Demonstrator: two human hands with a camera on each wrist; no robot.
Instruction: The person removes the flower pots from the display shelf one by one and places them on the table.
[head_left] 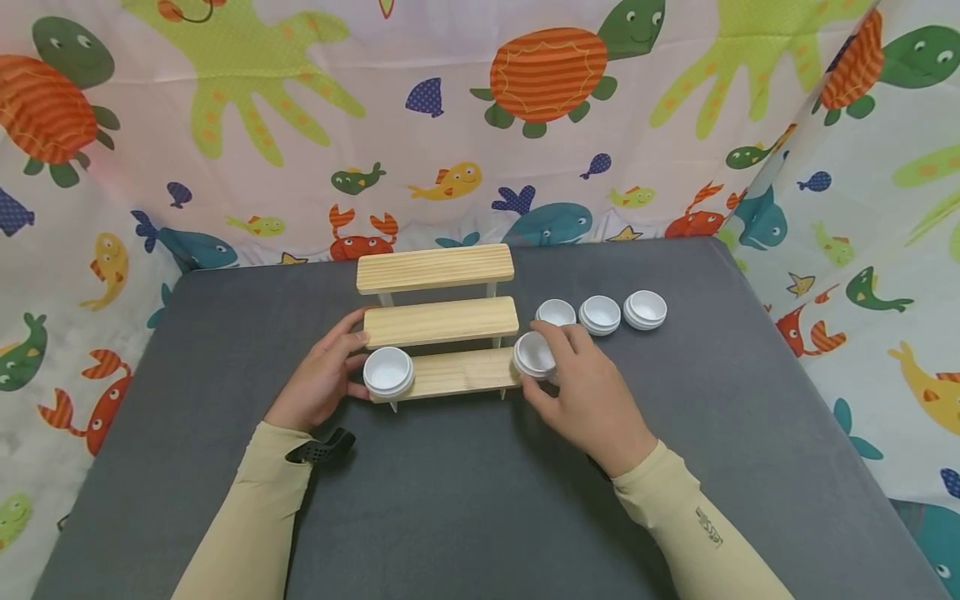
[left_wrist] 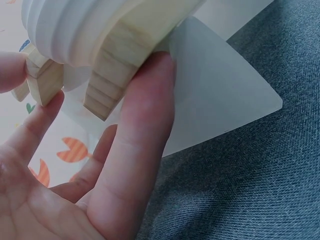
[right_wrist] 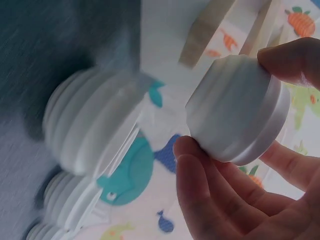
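A three-step wooden display stand [head_left: 457,373] has pale plank steps on translucent supports. My left hand [head_left: 318,379] grips its left side, with the thumb and a finger pinching one plank end [left_wrist: 47,82] and another finger pressed under the lower plank [left_wrist: 107,80]. On the left end of the bottom step sits a small white ribbed bowl [head_left: 388,371]. My right hand [head_left: 588,396] pinches a second white ribbed bowl [right_wrist: 235,107] between thumb and fingers. From the head view, that bowl overlaps the right end of the bottom step.
Right of the stand, a row of three white bowls [head_left: 600,315] stands on the grey cloth-covered table [head_left: 450,500]; the nearest is partly behind my right hand. The top step [head_left: 435,267] and middle step [head_left: 442,322] rise behind. A sea-animal-print curtain [head_left: 450,100] surrounds the table's back and sides.
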